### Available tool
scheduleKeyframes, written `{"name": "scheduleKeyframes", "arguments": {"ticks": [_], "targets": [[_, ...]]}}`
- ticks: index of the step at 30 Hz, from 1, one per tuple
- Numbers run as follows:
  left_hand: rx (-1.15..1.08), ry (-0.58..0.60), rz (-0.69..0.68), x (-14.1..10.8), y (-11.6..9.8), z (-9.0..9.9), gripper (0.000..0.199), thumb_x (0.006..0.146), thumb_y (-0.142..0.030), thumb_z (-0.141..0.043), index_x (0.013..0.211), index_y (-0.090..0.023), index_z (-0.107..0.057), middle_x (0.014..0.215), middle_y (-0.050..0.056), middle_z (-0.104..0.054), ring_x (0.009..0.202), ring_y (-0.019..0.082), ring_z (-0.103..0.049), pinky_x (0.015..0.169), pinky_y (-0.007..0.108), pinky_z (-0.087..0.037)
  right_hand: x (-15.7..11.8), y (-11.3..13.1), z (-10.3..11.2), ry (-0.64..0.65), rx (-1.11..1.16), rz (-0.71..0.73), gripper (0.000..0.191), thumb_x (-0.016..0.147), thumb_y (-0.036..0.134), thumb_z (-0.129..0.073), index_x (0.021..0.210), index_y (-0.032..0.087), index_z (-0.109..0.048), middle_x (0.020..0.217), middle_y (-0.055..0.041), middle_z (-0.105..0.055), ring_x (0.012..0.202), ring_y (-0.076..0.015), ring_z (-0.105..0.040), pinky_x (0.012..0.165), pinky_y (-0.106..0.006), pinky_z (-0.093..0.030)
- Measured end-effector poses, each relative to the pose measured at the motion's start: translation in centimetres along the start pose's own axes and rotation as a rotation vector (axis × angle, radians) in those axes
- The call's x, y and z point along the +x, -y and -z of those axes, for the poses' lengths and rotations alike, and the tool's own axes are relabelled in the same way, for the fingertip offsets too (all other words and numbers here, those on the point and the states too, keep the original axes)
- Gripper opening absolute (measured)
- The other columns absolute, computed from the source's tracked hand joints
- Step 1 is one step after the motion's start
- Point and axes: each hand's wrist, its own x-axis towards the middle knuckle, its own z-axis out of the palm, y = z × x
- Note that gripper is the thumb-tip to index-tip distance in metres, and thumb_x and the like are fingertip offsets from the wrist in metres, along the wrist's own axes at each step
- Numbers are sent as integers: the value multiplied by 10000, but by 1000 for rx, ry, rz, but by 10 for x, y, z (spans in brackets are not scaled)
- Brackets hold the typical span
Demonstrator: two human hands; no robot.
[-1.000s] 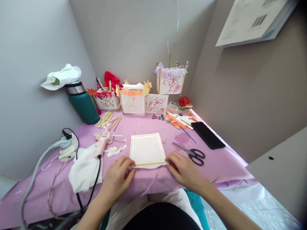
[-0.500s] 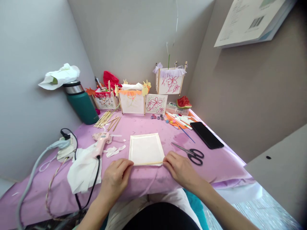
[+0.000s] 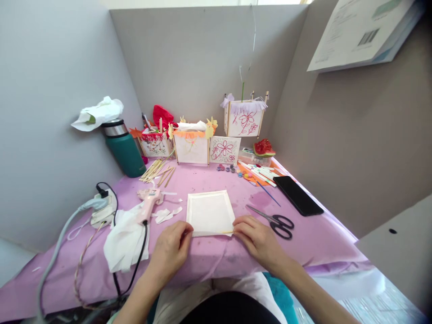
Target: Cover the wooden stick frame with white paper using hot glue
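A square white paper panel [image 3: 209, 213] with a raised, folded border lies flat on the pink-covered table, near its front edge. My left hand [image 3: 173, 245] pinches the panel's near left corner between thumb and fingers. At the near right corner, my right hand [image 3: 258, 238] has its fingers closed on the paper edge. A thin yellowish strip shows along the near edge beside the right fingertips. Black-handled scissors [image 3: 275, 220] lie just right of my right hand. To the left of the panel are torn white paper scraps [image 3: 166, 215] and a pink glue gun [image 3: 150, 204].
Decorated paper lanterns [image 3: 191, 148] stand at the back, one [image 3: 245, 119] hanging. A green bottle [image 3: 124, 150] stands at the back left, near wooden sticks [image 3: 157, 171]. A phone [image 3: 297, 195] and markers [image 3: 259, 172] lie right. Cables and a power strip [image 3: 104, 209] are left.
The view has shifted, so the table contents appear slightly further right and lower. Both hands stay at the panel's near corners; more of the near edge's strip is covered by the folded paper.
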Motion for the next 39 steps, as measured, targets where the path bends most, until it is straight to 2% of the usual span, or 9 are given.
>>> {"name": "scheduleKeyframes", "arguments": {"ticks": [5,12,16,18,21,25,30,35,39], "targets": [[24,3,52,1,-2,-1,119,873,-227,-443,837,-197,-552,762,25,-615,723,192,-581,667,317,-424,3,7,-9,-5,-88,-138,154,927,179,-430,821,185,-541,812,-45,-583,764,-174,-560,693,-283,-422],[94,0,105,3,-6,-4,110,864,-230,-446,846,-208,-553,738,14,-606,719,205,-591,653,322,-428,15,15,-9,103,-167,-353,111,882,154,-463,798,188,-527,925,-52,-568,759,-155,-569,679,-260,-412],[149,-94,130,6,-9,-8,88,838,-175,-461,883,-195,-535,886,41,-583,723,192,-587,650,320,-451,22,15,-6,118,-185,-426,73,852,157,-519,789,188,-538,881,-47,-586,738,-162,-572,661,-266,-399],[215,-179,91,8,-15,-12,116,830,-136,-465,906,-180,-540,945,65,-563,752,202,-579,665,334,-457,24,14,-6,125,-194,-453,50,843,166,-546,799,187,-541,869,-48,-599,741,-171,-576,656,-271,-392],[280,-254,-82,9,-31,-26,172,827,-60,-442,854,-169,-571,923,81,-574,809,234,-554,700,372,-448,27,13,-6,141,-206,-473,38,843,178,-564,810,187,-548,872,-50,-618,763,-182,-586,661,-275,-385],[147,-162,-314,9,-59,-53,177,850,-55,-476,892,-162,-611,892,58,-622,808,215,-547,737,378,-458,29,14,-8,156,-226,-499,26,851,166,-548,838,181,-566,869,-61,-643,789,-195,-602,657,-277,-374],[180,-203,-356,5,-77,-76,244,891,-101,-474,1100,-143,-592,1060,64,-649,998,247,-543,988,477,-381,29,15,-7,186,-219,-508,85,871,167,-514,848,169,-596,865,-70,-674,781,-189,-618,652,-268,-377],[206,14,-324,13,-81,-75,257,885,-186,-531,1133,-155,-588,980,69,-627,884,238,-540,808,416,-464,51,-8,10,229,-181,-467,181,889,215,-519,747,181,-627,750,-30,-688,716,-154,-627,648,-239,-409],[275,101,-277,30,-84,-72,218,892,-163,-508,1076,-210,-615,859,43,-606,805,225,-530,720,395,-442,92,-36,12,132,-242,-473,238,967,196,-406,993,150,-638,1028,-99,-672,966,-183,-613,841,-316,-453]]}}
